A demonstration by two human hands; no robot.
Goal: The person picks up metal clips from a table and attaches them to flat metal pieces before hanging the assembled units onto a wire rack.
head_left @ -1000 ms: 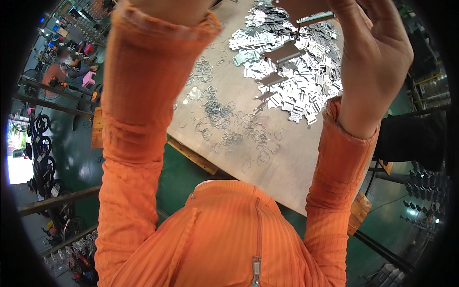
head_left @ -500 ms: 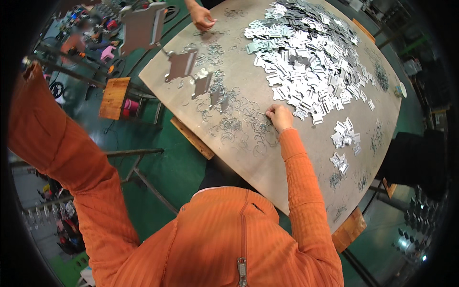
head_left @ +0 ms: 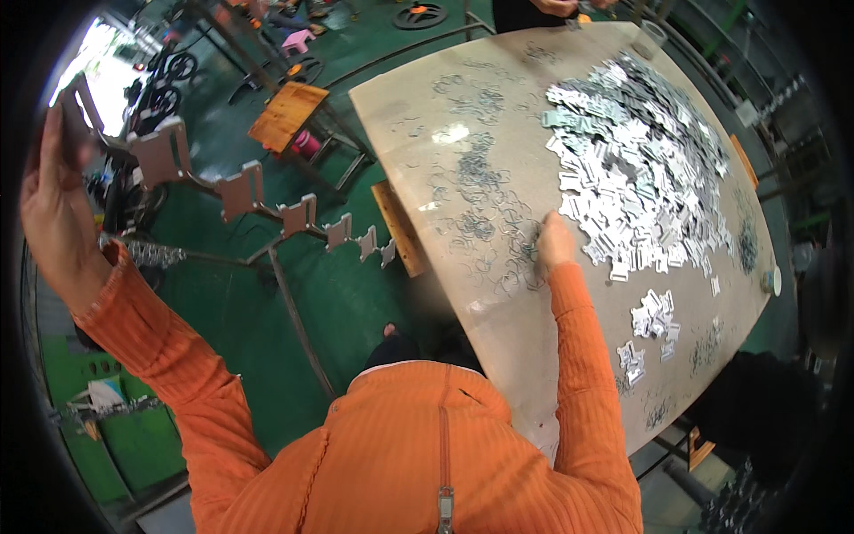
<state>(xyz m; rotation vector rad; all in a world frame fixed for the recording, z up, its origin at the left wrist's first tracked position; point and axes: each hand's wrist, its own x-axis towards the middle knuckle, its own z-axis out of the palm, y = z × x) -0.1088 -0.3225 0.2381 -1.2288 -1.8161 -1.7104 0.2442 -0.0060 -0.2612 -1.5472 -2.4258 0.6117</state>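
Observation:
At the far left my left hand [head_left: 60, 218] is raised, fingers closed round the top plate of a chain of flat metal plates [head_left: 240, 192]. Each plate has slots, and they hang linked one after another, slanting down toward the table's left edge. My right hand [head_left: 556, 242] rests on the table with its fingers pinched together, among thin wire hooks [head_left: 498, 233]. Whatever lies between those fingertips is hidden. Just beyond it starts a big heap of loose silvery plates [head_left: 640, 178].
Smaller groups of plates [head_left: 654, 313] lie nearer on the table [head_left: 525, 356]. A cup [head_left: 771, 281] stands at the right edge. Wooden stools [head_left: 289, 116] flank the table. Another person's hands [head_left: 560, 7] are at the far edge.
The plate chain has swung from over the table to the left, beyond its edge, and my left hand has come into view. The other person's hand has left the tabletop. My view has shifted left.

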